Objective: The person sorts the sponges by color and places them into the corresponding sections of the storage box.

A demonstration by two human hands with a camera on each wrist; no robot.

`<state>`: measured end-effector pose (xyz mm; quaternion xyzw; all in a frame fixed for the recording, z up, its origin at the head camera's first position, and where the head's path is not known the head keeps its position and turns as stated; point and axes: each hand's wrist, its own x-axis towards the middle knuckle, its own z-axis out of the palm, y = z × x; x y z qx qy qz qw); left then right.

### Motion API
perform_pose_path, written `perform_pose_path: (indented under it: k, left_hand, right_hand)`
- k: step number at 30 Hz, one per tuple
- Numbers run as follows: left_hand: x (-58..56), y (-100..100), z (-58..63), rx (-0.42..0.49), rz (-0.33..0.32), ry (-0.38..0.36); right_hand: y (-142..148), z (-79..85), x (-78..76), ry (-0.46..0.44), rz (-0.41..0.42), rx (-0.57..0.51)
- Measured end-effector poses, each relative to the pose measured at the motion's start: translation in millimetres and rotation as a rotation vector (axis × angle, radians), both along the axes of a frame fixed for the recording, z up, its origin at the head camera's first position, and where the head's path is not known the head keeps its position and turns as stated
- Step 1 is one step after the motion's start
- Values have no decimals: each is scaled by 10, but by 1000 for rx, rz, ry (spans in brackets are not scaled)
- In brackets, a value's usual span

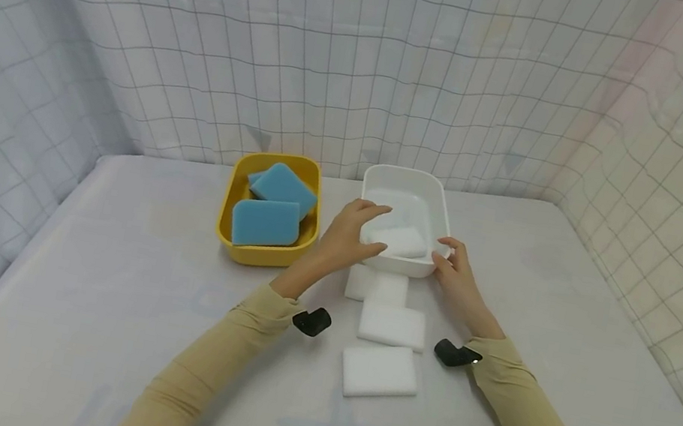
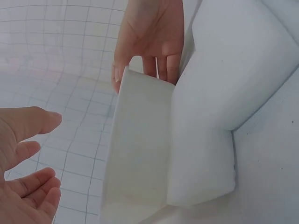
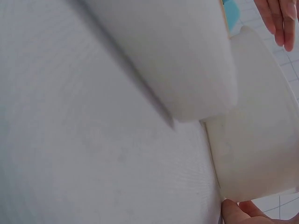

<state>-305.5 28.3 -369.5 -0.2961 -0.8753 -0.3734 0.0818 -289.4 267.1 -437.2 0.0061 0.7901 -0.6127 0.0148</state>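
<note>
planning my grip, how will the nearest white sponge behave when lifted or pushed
The white sponge is probably light and squeezable, given its foamy look. Its straight edges suggest it would hold shape, not flop. Lying on its broad face, it seems unlikely to roll or tip.

- Smooth plastic is shown by the white rectangular tub [image 1: 409,208].
- A matt, foam-like finish is shown by white rectangular pads [image 1: 393,326] at the tub's six o'clock.
</note>
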Motion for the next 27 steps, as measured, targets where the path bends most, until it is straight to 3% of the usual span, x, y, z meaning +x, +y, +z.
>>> perform_pose_path:
  k: [9, 17, 25, 27]
  left_hand:
    - [166, -211, -30, 50, 4, -35]
    - [287, -336, -75, 99, -37, -95]
    - [343, -446, -280, 119, -26, -221]
    - [347, -467, -327, 122, -15, -247]
  right_hand:
    - [8, 0, 5, 1, -1, 15]
    - [-5, 33, 20, -5, 3, 35]
    - [-110, 264, 159, -23, 10, -20]
    - [-107, 253, 152, -29, 9, -15]
